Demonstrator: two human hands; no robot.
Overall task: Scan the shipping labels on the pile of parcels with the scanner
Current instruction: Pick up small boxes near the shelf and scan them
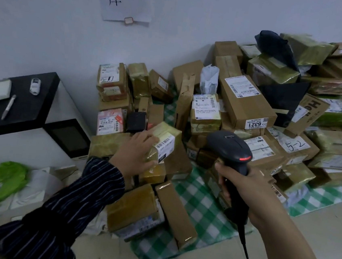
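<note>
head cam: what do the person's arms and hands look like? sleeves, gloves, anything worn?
The left arm wears a long dark sleeve with thin pale stripes, bunched near the wrist. The left hand is bare, no glove. The right forearm shows no sleeve; the right hand is ungloved too. No watch or ring visible.

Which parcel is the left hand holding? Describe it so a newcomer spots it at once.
Start at the pile on the green-checked cloth by the white wall. At its near left edge, just left of the scanner, the left hand grips a small parcel wrapped in yellowish tape. It is the only one held, and its white barcode label folds over an edge.
</note>
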